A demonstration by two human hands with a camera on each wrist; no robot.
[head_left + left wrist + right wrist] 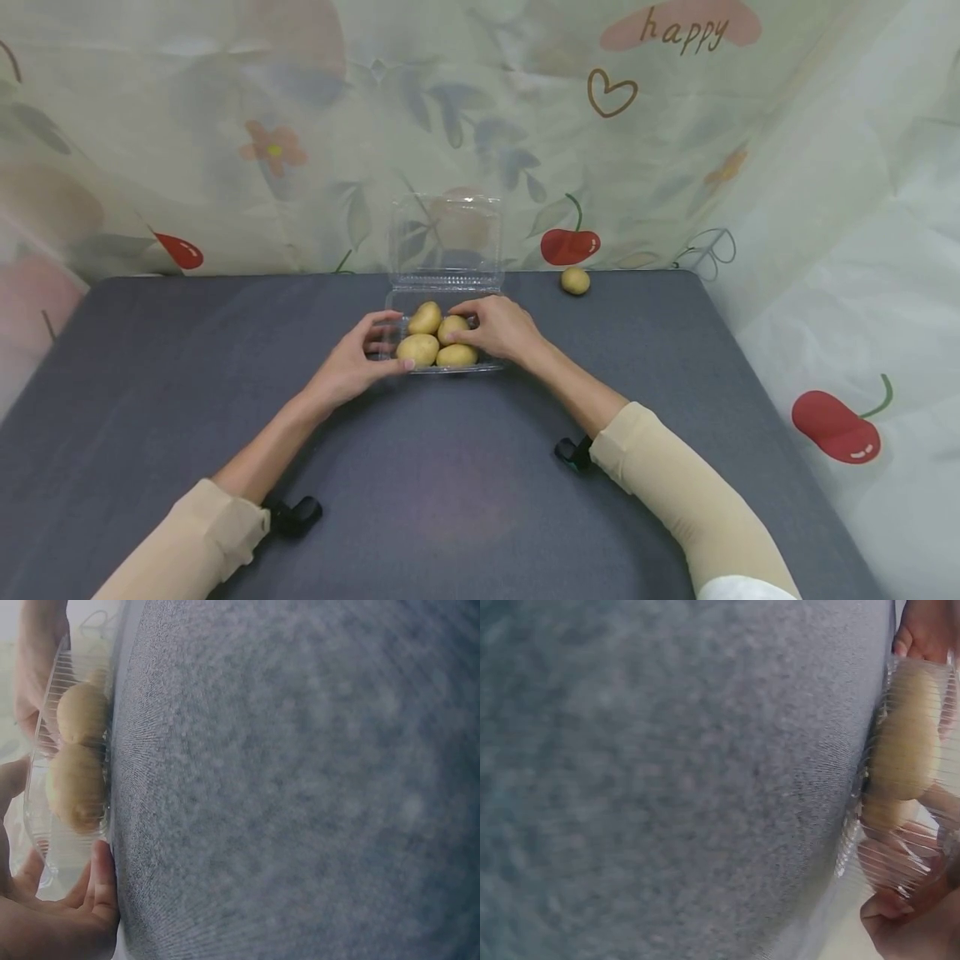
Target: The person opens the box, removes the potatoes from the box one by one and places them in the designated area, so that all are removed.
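A clear plastic clamshell container (491, 360) stands toward the back of the table with its lid (447, 237) raised. Several yellow potatoes lie in it, among them a large one (418, 351) at front left and another (457, 357) at front right. My left hand (347, 360) holds the container by its left end, thumb at the front rim and fingers along the side. With thumb and fingers, my right hand (501, 327) pinches a potato (450, 328) in the back right of the container. Through the ribbed wall, potatoes (77, 784) show in the left wrist view.
One more potato (575, 281) lies by the table's back edge, right of the container. The table has a dark grey cloth (465, 492). A patterned curtain (322, 108) hangs right behind it, and white fabric (900, 292) hangs at the right.
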